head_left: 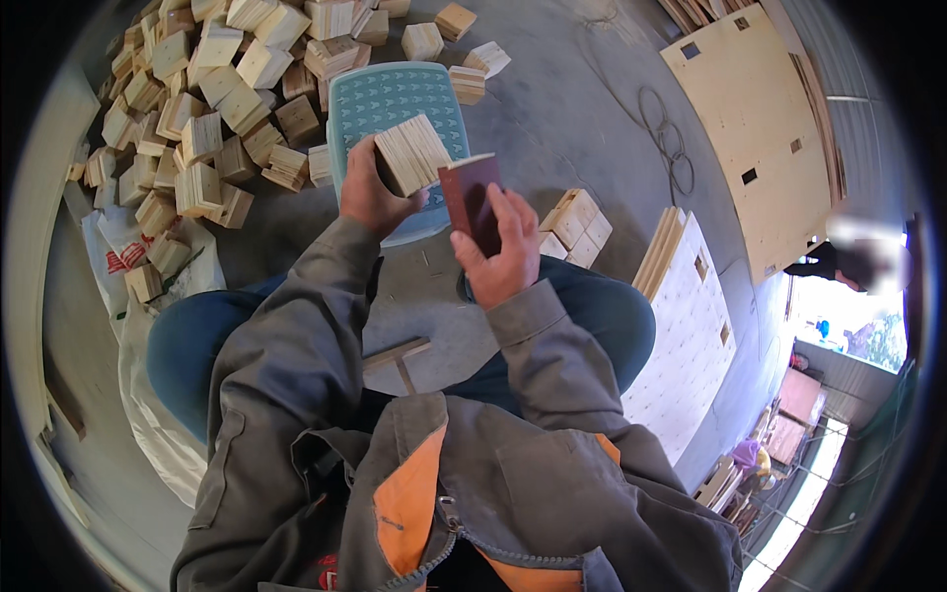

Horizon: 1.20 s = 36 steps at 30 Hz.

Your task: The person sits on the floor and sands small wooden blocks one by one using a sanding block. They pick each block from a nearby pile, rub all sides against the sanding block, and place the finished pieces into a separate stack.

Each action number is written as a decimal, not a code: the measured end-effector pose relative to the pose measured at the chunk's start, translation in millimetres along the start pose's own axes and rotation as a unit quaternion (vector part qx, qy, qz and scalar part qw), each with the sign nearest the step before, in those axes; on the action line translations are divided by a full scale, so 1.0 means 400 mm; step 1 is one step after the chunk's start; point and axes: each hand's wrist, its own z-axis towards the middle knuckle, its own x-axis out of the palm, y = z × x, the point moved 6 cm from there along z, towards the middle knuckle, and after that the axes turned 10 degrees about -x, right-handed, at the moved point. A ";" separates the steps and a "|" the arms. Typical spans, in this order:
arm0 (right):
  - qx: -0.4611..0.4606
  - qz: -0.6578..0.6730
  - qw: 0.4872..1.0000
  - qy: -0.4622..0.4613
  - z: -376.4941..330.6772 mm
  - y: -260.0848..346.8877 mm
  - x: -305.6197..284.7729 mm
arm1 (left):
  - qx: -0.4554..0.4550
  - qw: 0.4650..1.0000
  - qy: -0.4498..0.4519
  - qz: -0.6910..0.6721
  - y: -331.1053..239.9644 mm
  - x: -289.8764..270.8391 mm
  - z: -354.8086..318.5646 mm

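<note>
My left hand (373, 202) is closed around a squarish plywood block (414, 153), tilted so its layered edges face up. It is held over a pale blue-green plastic stool (395, 87) with a studded top. In my right hand (503, 252) is a flat sanding block (473, 192) with a reddish-brown face, gripped between thumb and fingers. The sanding block's upper left corner is close beside the plywood block's right side; whether they touch I cannot tell.
A big heap of similar wood blocks (212, 109) covers the far left floor. Several blocks (575, 229) sit together right of my hands. Plywood sheets (691, 326) lie on the right, with a larger holed panel (755, 138) beyond. A cable (663, 128) loops on the floor; a white sack (148, 345) lies left.
</note>
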 end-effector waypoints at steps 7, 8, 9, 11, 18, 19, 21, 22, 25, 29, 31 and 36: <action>-0.045 0.021 0.999 0.004 -0.029 0.056 0.086 | -0.008 0.997 -0.040 -0.068 0.029 -0.003 0.005; -0.049 0.012 0.999 0.004 -0.028 0.056 0.100 | -0.015 0.997 -0.042 -0.068 0.033 -0.001 0.007; -0.052 0.003 0.999 0.004 -0.028 0.055 0.112 | -0.007 0.998 -0.045 -0.050 0.032 0.000 0.002; -0.061 -0.017 0.998 -0.006 -0.019 0.045 0.124 | 0.010 0.999 -0.049 -0.012 0.016 -0.007 -0.008; -0.028 -0.039 0.998 -0.035 0.095 -0.032 0.140 | 0.001 0.997 -0.070 0.024 -0.014 -0.018 0.005; -0.006 -0.023 0.999 -0.039 0.104 -0.047 0.138 | -0.004 0.997 -0.064 0.032 -0.014 -0.021 0.007; 0.065 -0.001 0.996 -0.056 0.105 -0.102 0.126 | -0.013 0.998 -0.052 0.038 -0.017 -0.020 0.006; 0.086 -0.010 0.994 -0.070 0.097 -0.136 0.114 | -0.017 0.998 -0.049 0.037 -0.014 -0.018 0.007; 0.049 -0.033 0.997 -0.054 0.066 -0.110 0.070 | -0.008 0.997 -0.060 0.051 -0.012 -0.022 0.011; -0.046 -0.007 0.999 -0.011 0.012 0.020 0.130 | -0.004 0.997 -0.068 0.023 0.006 -0.013 0.008; -0.061 -0.011 0.998 -0.007 0.011 0.045 0.150 | 0.007 0.997 -0.073 0.011 0.013 -0.009 0.012; -0.021 -0.039 0.998 -0.039 0.089 -0.041 0.136 | 0.007 0.996 -0.085 0.029 0.004 -0.009 0.007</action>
